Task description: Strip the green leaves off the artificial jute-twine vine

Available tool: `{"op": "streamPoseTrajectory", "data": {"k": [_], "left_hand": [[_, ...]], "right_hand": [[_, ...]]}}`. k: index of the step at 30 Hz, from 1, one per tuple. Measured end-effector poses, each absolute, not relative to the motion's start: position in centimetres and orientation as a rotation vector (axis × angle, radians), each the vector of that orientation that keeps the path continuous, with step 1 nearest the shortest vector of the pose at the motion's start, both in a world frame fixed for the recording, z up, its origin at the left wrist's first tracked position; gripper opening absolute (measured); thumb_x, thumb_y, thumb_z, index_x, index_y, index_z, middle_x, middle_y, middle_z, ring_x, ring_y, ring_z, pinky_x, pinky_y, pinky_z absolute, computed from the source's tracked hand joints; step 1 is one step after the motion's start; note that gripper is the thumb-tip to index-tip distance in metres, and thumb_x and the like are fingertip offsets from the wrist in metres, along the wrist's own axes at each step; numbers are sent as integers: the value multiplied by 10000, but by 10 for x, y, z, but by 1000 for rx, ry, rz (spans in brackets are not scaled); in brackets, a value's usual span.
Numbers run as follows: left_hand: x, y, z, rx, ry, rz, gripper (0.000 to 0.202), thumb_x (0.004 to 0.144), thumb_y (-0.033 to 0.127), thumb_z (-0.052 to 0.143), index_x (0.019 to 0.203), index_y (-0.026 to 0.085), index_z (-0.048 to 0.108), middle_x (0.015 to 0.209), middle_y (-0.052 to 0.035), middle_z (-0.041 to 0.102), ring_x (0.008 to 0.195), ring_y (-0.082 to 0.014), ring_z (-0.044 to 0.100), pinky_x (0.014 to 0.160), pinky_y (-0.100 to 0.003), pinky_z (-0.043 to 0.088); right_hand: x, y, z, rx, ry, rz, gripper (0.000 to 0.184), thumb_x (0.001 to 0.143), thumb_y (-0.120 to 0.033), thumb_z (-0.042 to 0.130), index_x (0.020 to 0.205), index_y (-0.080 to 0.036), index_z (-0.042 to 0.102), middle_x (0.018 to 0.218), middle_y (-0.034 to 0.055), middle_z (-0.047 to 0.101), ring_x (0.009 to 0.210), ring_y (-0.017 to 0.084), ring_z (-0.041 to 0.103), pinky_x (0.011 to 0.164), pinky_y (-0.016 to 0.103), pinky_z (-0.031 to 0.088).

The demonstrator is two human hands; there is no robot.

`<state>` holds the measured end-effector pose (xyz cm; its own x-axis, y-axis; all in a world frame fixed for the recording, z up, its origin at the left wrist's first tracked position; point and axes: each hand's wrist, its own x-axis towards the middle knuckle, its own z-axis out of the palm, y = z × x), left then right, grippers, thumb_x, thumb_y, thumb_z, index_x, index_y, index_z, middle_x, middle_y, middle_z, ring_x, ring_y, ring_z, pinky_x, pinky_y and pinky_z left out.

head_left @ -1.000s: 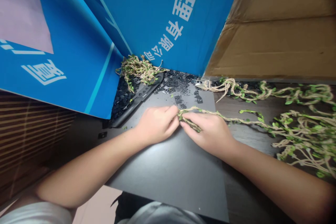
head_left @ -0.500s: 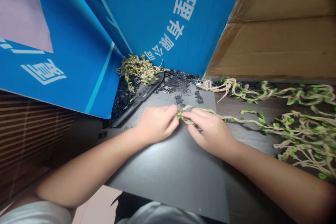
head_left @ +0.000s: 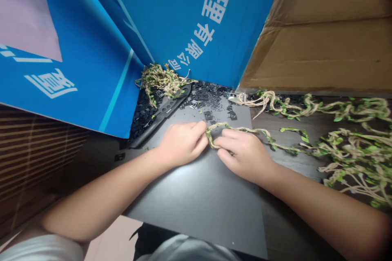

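A thin twine garland with small green leaves point(head_left: 221, 124) runs between my hands above the grey board point(head_left: 208, 195). My left hand point(head_left: 185, 142) is closed, thumb and fingers pinching the garland near its end. Just to the right, my right hand point(head_left: 241, 151) is closed with its fingertips on a strand of the same garland, which bends in a small loop between the two hands. From there the strand trails right to a loose tangle of leafy twine point(head_left: 352, 159). The fingertips partly hide the twine.
Behind my left hand lie a long black tool point(head_left: 162, 118) and a heap of leafy twine point(head_left: 162, 81) among small black plastic pieces point(head_left: 211, 98). More leafy twine point(head_left: 309, 106) stretches along a cardboard sheet point(head_left: 318, 57). Blue panels point(head_left: 183, 16) stand at the back.
The loop between my hands has opened wider, and my right fingertips have shifted slightly down along the twine. Its trailing strand has moved a little. My left hand stays in place.
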<state>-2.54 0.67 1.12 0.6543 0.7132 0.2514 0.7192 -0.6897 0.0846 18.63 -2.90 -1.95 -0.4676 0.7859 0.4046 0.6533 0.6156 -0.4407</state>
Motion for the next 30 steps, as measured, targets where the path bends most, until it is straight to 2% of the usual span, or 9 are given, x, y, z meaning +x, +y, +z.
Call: {"op": "streamPoseTrajectory", "data": {"k": [7,12,17,20,23,30], "left_hand": [[-26,6,11,-2847,-1193,-418,230,983,280,417,808,194,540,649,4,620,541,-161,549,515,-295,319],[-25,6,11,-2851,-1181,-435,242,989,277,415,794,192,531,645,3,616,541,-162,548,518,-296,311],[-25,4,11,-2859,-1153,-469,239,985,271,429,773,194,510,630,8,600,532,-151,525,521,-290,300],[-24,3,12,-2867,-1116,-490,224,978,255,434,774,196,504,634,12,601,543,-152,536,528,-291,308],[-23,3,12,-2864,-1091,-499,228,983,252,433,772,197,499,629,15,596,536,-151,532,525,-295,305],[-23,3,12,-2883,-1100,-483,240,991,257,422,770,197,492,623,12,584,522,-150,506,524,-291,300]], "right_hand": [[186,-29,-20,-1130,-2295,313,267,895,-141,495,643,-190,568,685,0,468,649,134,422,628,314,265],[185,-31,-19,-1124,-2248,317,236,837,-115,506,613,-187,507,682,1,451,647,139,386,631,320,269],[184,-30,-12,-1154,-2155,379,61,779,-129,579,788,-174,619,943,66,612,875,207,514,787,356,394],[184,-29,-10,-1156,-2119,371,126,852,-229,644,968,-183,663,1040,72,658,968,243,548,865,401,424],[184,-28,-13,-1133,-2090,348,149,918,-294,654,1035,-203,643,1047,55,693,987,240,581,893,408,439],[184,-24,-21,-1075,-2112,332,96,929,-202,656,1007,-211,600,979,28,710,936,213,611,845,359,427]]}}
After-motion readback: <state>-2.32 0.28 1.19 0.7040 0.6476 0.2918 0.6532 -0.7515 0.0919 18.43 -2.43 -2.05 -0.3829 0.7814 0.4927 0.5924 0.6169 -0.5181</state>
